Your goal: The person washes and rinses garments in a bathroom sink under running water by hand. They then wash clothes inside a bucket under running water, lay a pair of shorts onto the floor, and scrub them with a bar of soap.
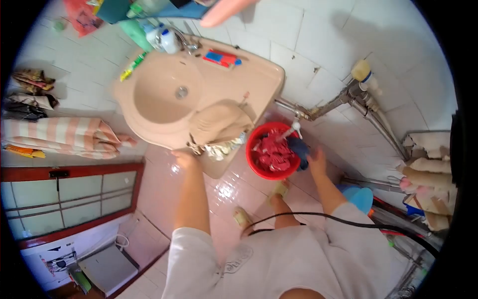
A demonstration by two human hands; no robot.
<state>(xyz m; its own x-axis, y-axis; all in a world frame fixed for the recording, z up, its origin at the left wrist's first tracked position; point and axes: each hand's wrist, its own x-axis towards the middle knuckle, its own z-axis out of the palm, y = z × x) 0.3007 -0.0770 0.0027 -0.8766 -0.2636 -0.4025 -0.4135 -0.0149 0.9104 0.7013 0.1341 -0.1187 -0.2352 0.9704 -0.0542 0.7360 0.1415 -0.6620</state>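
Note:
My left hand [185, 160] is at the front edge of the beige washbasin [269, 82], close to a bundle of beige and patterned clothes [219, 124] on the counter. Its fingers look loosely apart and slightly blurred, with nothing seen in them. On the right, my right hand [317, 163] is at a dark blue cloth [298, 147] that hangs over the side of a red bucket [252, 164]; the fingers appear closed on its edge, partly hidden. Wet pinkish-red clothes [274, 153] fill the bucket. A white tap [296, 127] juts out above them.
Bottles [169, 41] and a toothpaste box [221, 58] stand around the basin's faucet. Pipes [366, 112] run along the right wall. A striped towel [64, 137] hangs at left above a red-framed door [74, 199]. A black cable [318, 214] crosses my body. The pink floor [224, 187] shines.

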